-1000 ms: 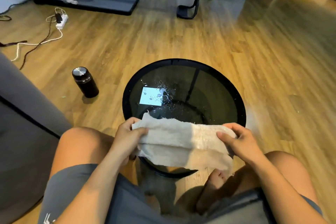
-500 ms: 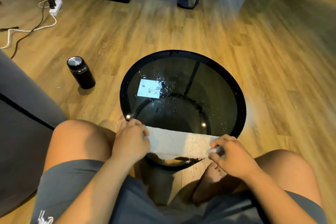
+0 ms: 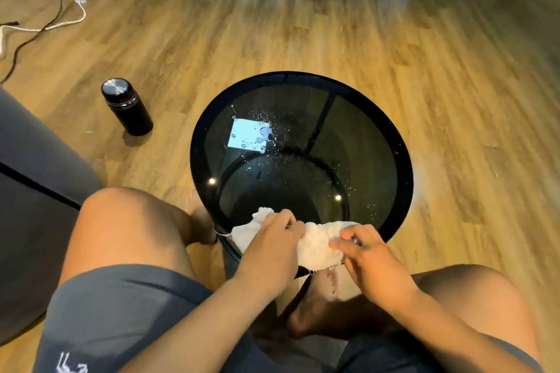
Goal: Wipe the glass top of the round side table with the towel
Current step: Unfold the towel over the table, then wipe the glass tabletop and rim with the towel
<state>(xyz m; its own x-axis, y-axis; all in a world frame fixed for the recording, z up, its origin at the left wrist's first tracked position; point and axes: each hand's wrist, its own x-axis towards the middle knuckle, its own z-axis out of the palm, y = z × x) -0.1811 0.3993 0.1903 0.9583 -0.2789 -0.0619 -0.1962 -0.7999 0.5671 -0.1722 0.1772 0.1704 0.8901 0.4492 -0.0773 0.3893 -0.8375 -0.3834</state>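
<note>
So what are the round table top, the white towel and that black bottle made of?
Table top: dark tinted glass, glossy; you can see the frame through it, and lights reflect on it.
Towel: white terry-like cloth, fluffy and crumpled.
Bottle: probably metal, with a matte black body and a brushed silvery lid.

We note the glass top (image 3: 363, 136) dark, glossy, smooth, beaded with droplets; its rim (image 3: 195, 160) matt black; the towel (image 3: 315, 245) white cloth, nubbly (frayed threads at its edge); floor (image 3: 303, 39) wood-grain planks, low sheen; the bottle (image 3: 128, 113) matt black, brushed-metal lid (image 3: 115, 87).
</note>
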